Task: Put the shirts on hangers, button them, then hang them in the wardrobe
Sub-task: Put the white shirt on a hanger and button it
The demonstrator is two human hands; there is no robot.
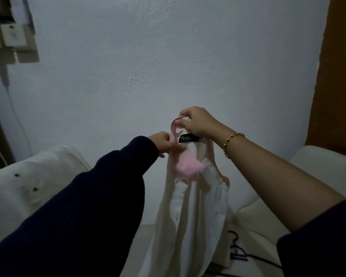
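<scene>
The cream shirt [192, 212] hangs free before the wall [128, 76] so the pink hanger [173, 133] can settle inside its collar [188, 129]. My right hand [196, 122] is curled round collar and hook [177, 118]; my left hand [161, 143] pinches the hanger's neck, steadying it.

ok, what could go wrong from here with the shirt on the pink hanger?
1. The cream shirt hangs bunched around the pink hanger, its collar pinched at the hook by the right hand while the left hand grips the neck: a shoulder may slip off once released.
2. Its lower part hangs close to the dark hanger lying on the cushion and could snag.
</scene>
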